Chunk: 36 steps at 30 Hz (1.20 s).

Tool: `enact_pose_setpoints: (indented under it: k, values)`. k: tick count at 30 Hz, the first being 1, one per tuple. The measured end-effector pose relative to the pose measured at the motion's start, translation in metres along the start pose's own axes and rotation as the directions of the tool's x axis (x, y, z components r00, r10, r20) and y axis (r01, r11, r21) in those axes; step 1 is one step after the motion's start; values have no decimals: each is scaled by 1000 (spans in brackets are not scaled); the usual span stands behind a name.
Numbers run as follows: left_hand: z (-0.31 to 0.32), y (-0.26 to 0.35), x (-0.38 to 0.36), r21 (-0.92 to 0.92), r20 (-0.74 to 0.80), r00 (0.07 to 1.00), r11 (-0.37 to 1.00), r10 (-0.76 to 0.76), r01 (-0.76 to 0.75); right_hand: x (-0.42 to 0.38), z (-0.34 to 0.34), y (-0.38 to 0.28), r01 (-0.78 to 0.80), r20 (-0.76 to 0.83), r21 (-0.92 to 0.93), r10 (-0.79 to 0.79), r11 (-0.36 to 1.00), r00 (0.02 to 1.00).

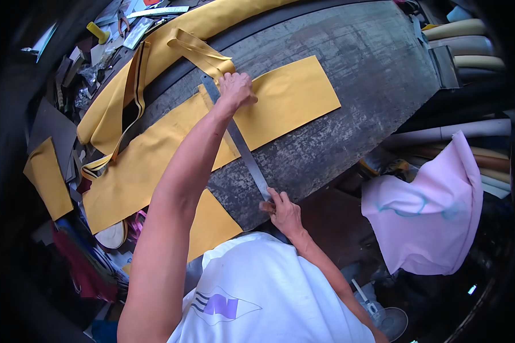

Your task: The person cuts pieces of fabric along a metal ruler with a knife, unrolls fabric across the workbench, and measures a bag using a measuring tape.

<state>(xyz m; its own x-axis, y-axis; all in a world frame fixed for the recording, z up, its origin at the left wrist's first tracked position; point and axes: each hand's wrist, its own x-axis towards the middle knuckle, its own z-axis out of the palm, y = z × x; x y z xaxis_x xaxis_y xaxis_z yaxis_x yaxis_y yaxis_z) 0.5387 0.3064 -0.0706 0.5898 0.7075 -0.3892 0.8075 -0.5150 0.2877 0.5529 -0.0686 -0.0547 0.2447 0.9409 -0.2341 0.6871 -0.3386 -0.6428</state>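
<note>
A long metal ruler (247, 153) lies slantwise across a yellow leather-like sheet (294, 94), its near end running past the sheet. My left hand (236, 90) is closed at the sheet's far edge, beside the ruler's far end. A folded yellow strip (197, 52) meets its knuckles; what the fingers hold is hidden. Down at the bench's near edge, my right hand (286, 215) pinches the ruler's near end, with a small brownish piece (266, 207) by the fingertips. A second yellow piece (212, 223) lies partly behind my left arm.
The worn dark bench (372, 68) carries a yellow roll (212, 22) along its far side. Tools and scraps, including pliers (123, 23), crowd the left. Pink material (426, 208) hangs at right, below several rolls (460, 46). A fan (392, 323) stands low on the right.
</note>
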Motion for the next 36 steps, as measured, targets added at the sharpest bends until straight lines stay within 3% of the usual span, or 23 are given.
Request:
enact_pose_setpoints:
  k: [3, 6, 9, 10, 11, 13, 15, 17, 21, 22, 23, 25, 28, 31, 32, 33, 36]
  values:
    - [12, -2, -1, 15, -86, 996, 1000, 22, -21, 2, -1, 1, -7, 5, 16, 7, 1000, 1000]
    - [-1, -10, 6, -180, 116, 988, 981, 97, -75, 3, 0, 4, -4, 6, 15, 4, 1000, 1000]
    - [-18, -16, -2, -248, 271, 959, 969, 78, -9, 4, -2, 3, -6, 4, 28, 6, 1000, 1000]
    - [-18, -19, -15, -298, 174, 982, 954, 66, -11, 4, -4, 2, -5, 5, 34, 5, 999, 1000]
    - [-12, -20, -30, -532, 151, 988, 844, 20, 64, 4, -4, 2, 0, 0, 31, 0, 1000, 1000]
    - [16, -26, -57, -879, 138, 987, 449, -79, 158, 4, -4, 3, 10, -11, 22, -9, 1000, 1000]
    - [47, -26, -73, -954, 72, 990, 280, -120, 104, 5, -4, 1, 4, -15, 19, -4, 1000, 1000]
    - [55, -7, -91, -919, 105, 967, 350, -230, 183, 5, -3, 1, -17, -1, 20, 17, 1000, 1000]
    - [75, 42, -102, -842, -242, 949, 530, -204, -101, 5, -2, 0, -40, 43, 11, 40, 999, 998]
    - [57, 56, -108, -817, -152, 966, 577, -210, -3, 4, -1, 1, -37, 45, 4, 37, 999, 998]
    - [73, 62, -98, -816, -260, 948, 567, -183, -114, 3, 1, 4, -29, 53, -6, 29, 1000, 998]
    - [44, 83, -116, -856, -336, 934, 452, -122, -249, 0, 4, 11, -9, 69, -24, 10, 1000, 998]
    - [26, 92, -152, -937, -232, 945, 314, -232, -153, -19, -12, 1, -71, 112, -148, 89, 986, 990]
    - [64, 72, -199, -995, -103, 946, 19, -306, -102, -51, -32, -6, -226, 222, -342, 312, 912, 924]
    - [75, 64, -213, -998, 15, 940, -67, -341, -9, -63, -25, 6, -217, 215, -395, 320, 893, 923]
    - [85, 56, -225, -984, 134, 922, -156, -364, 82, -72, -15, 16, -218, 196, -311, 287, 925, 938]
    - [110, 44, -240, -965, 223, 890, -217, -398, 145, -80, -1, 33, -152, 80, -98, 160, 984, 984]
